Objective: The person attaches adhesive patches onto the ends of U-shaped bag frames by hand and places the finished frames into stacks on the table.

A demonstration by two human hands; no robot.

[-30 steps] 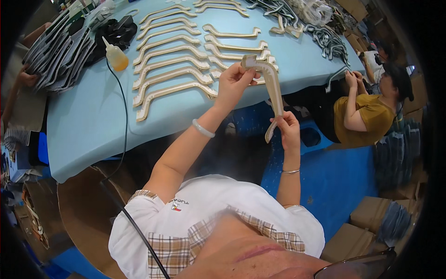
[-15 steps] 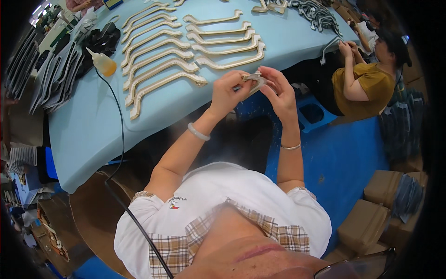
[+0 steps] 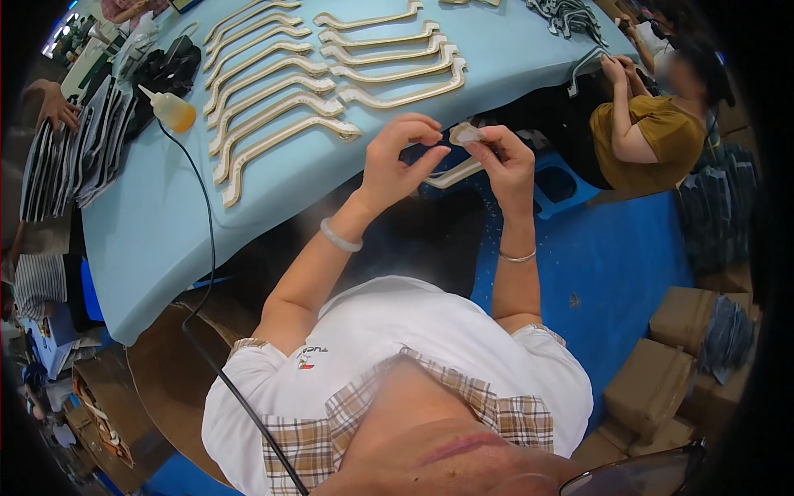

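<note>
My right hand (image 3: pixel 506 163) pinches one end of a cream curved strip (image 3: pixel 455 174), whose angled length hangs down past the front edge of the table. The pale rounded end of that strip sticks out between thumb and fingers. Just left of it, my left hand (image 3: pixel 399 157) is raised with thumb and fingers curved and apart, and nothing shows in it. On the table beyond lie two columns of similar bent cream strips (image 3: pixel 281 136), the nearest one close to my left hand. A second column of strips (image 3: pixel 405 95) lies to the right.
The table (image 3: pixel 157 273) has a light blue cover. A squeeze bottle (image 3: pixel 172 112) of amber liquid stands at its left, beside a black cable (image 3: pixel 207 198). Stacked dark pieces (image 3: pixel 70 157) are touched by another person's hand. A co-worker (image 3: pixel 645 124) sits at right; cardboard boxes (image 3: pixel 649 384) lie behind.
My hands have parted: the left let go of the strip and drew slightly left, while the right keeps its end. A person's hand has appeared on the dark stack at left.
</note>
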